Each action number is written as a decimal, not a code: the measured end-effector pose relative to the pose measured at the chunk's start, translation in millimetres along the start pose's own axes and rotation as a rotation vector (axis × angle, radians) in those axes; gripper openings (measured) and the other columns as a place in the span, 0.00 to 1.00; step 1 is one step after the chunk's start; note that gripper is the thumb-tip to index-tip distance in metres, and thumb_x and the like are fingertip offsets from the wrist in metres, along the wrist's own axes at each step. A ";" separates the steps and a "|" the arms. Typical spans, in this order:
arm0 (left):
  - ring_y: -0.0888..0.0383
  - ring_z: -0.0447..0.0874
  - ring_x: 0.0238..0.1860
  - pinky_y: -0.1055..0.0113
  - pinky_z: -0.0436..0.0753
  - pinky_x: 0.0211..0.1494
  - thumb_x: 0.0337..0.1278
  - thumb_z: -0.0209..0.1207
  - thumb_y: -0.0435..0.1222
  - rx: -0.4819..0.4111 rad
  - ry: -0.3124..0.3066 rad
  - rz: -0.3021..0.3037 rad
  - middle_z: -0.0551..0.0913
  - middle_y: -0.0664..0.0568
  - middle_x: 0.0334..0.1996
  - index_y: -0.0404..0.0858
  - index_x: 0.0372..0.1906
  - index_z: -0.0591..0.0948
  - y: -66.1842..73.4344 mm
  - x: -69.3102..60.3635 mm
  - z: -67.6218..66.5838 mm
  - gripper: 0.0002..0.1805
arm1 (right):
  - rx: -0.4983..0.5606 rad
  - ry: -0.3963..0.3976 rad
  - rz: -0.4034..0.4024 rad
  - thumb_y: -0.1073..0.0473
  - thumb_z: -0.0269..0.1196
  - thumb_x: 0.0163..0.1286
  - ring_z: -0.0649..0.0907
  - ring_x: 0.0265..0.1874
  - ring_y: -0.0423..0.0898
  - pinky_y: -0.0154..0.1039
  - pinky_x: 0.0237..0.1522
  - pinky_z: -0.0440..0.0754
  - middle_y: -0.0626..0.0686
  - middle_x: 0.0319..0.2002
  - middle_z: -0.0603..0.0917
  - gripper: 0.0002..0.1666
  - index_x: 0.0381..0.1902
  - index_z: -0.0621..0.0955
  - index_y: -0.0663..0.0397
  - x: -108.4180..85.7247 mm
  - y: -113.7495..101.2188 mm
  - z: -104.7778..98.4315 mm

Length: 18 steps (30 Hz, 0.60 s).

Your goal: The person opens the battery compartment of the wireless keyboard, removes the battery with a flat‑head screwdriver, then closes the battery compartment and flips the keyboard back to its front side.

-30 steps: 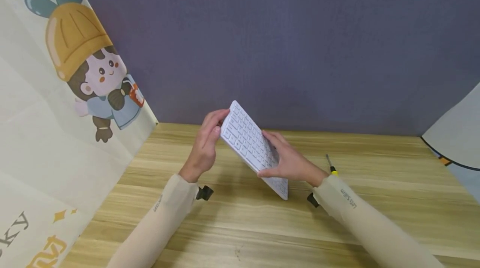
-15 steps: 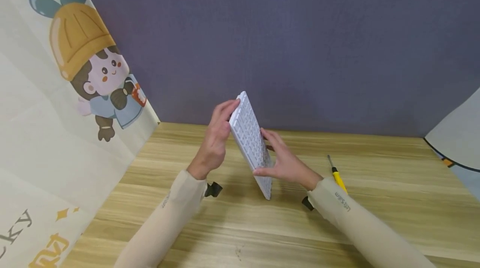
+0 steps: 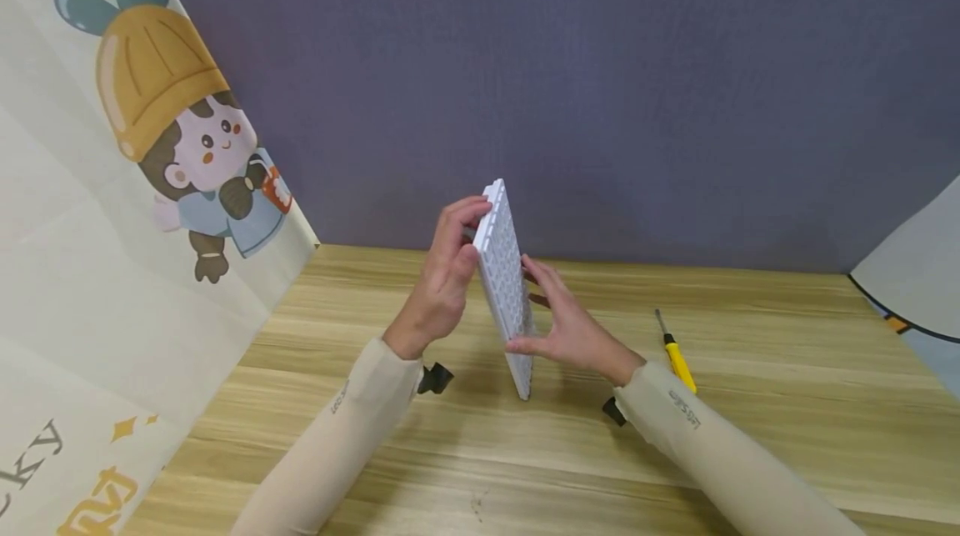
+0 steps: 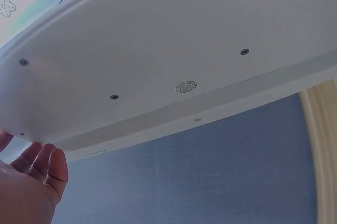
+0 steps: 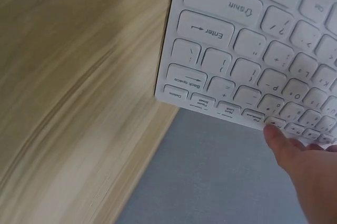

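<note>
A white keyboard [image 3: 501,286] is held up on a steep slant over the table, nearly edge-on in the head view. My left hand [image 3: 441,290] grips its upper end, thumb on the near side. Lower down, my right hand [image 3: 576,328] holds it across its width, with thumb and fingers on opposite long edges. The left wrist view shows the keyboard's plain underside [image 4: 142,50] with several small screws and a round mark. In the right wrist view its keys [image 5: 245,71] face the camera, and the right fingertips [image 5: 276,134] touch one edge.
A yellow-handled screwdriver [image 3: 678,363] lies on the wood-grain table [image 3: 787,403], right of the keyboard and beside the right sleeve. A dark blue-grey panel [image 3: 600,102] stands behind the table. A white sheet with a cartoon figure [image 3: 198,144] hangs at the left.
The keyboard has turned from showing its keys to nearly edge-on and stands more upright. My left hand has moved right and slightly up. More of the screwdriver shows beside the right sleeve.
</note>
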<state>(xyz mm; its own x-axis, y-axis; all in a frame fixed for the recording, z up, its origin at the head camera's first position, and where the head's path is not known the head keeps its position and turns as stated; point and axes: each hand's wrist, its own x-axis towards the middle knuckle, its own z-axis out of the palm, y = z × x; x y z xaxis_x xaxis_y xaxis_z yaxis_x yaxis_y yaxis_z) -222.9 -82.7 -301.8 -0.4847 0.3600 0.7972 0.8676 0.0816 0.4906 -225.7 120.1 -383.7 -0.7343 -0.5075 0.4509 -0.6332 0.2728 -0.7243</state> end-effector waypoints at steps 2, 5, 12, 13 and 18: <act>0.49 0.66 0.52 0.55 0.75 0.48 0.72 0.32 0.55 0.006 -0.011 -0.003 0.59 0.45 0.65 0.33 0.65 0.62 0.3 0.1 0.1 0.33 | -0.012 -0.001 -0.013 0.58 0.78 0.45 0.58 0.67 0.57 0.54 0.60 0.67 0.59 0.70 0.53 0.69 0.74 0.46 0.58 0.0 -9.5 -2.3; 0.49 0.66 0.53 0.55 0.75 0.48 0.71 0.32 0.55 0.018 -0.021 -0.005 0.59 0.45 0.65 0.34 0.65 0.62 0.0 0.2 -0.2 0.33 | -0.032 0.003 -0.047 0.61 0.76 0.47 0.58 0.66 0.61 0.55 0.60 0.65 0.63 0.69 0.53 0.66 0.73 0.47 0.64 1.5 -27.8 -7.1; 0.49 0.65 0.56 0.55 0.75 0.49 0.71 0.33 0.55 0.016 -0.032 -0.003 0.59 0.46 0.66 0.34 0.66 0.63 -0.4 1.5 1.8 0.33 | -0.018 0.028 -0.090 0.66 0.74 0.50 0.58 0.66 0.60 0.53 0.62 0.62 0.65 0.67 0.54 0.61 0.72 0.47 0.66 8.6 -51.6 -18.3; 0.49 0.65 0.56 0.55 0.75 0.49 0.71 0.33 0.55 0.019 -0.033 0.000 0.60 0.45 0.66 0.34 0.66 0.63 -0.2 1.9 2.3 0.34 | -0.015 0.031 -0.088 0.66 0.73 0.51 0.58 0.66 0.59 0.53 0.63 0.62 0.65 0.68 0.54 0.61 0.73 0.47 0.66 9.4 -52.6 -19.3; 0.50 0.63 0.58 0.56 0.74 0.49 0.71 0.33 0.56 0.046 -0.031 0.019 0.61 0.45 0.66 0.34 0.66 0.64 0.0 3.8 4.5 0.33 | 0.007 0.050 -0.086 0.69 0.71 0.52 0.59 0.66 0.56 0.52 0.63 0.62 0.64 0.68 0.54 0.60 0.73 0.47 0.64 12.3 -56.1 -22.6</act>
<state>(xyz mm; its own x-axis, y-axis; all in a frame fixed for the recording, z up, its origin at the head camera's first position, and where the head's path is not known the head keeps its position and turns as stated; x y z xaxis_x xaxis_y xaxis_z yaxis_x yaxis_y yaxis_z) -224.3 -77.1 -300.3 -0.4649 0.3906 0.7946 0.8812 0.1169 0.4581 -204.7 117.0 -325.7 -0.6889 -0.4875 0.5365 -0.6926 0.2243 -0.6856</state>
